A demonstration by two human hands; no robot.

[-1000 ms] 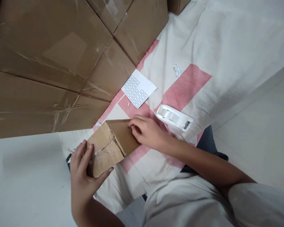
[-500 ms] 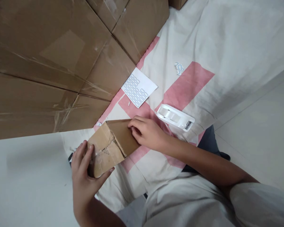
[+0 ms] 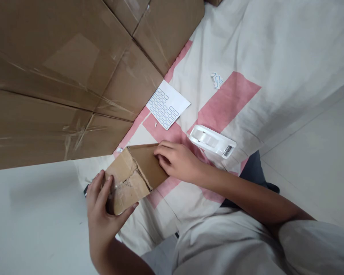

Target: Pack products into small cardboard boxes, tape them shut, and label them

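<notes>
Both hands' grip on small box (image 3: 136, 175), L (image 3: 103, 208) clasping, R (image 3: 177, 160) pressing; axis upper-right.

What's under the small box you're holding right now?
The small cardboard box sits on the pink-and-white cloth, which shows around it. The left hand grips its near end, the right hand presses its top. Anything directly beneath is covered.

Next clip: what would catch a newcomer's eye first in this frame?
First, the small cardboard box low in the middle, gripped at its torn, taped end by the left hand while the right hand presses its fingers on the top face. Behind it, large taped cartons fill the upper left. On the pink-and-white cloth to the right lie a white tape dispenser and a sheet of small labels.
</notes>
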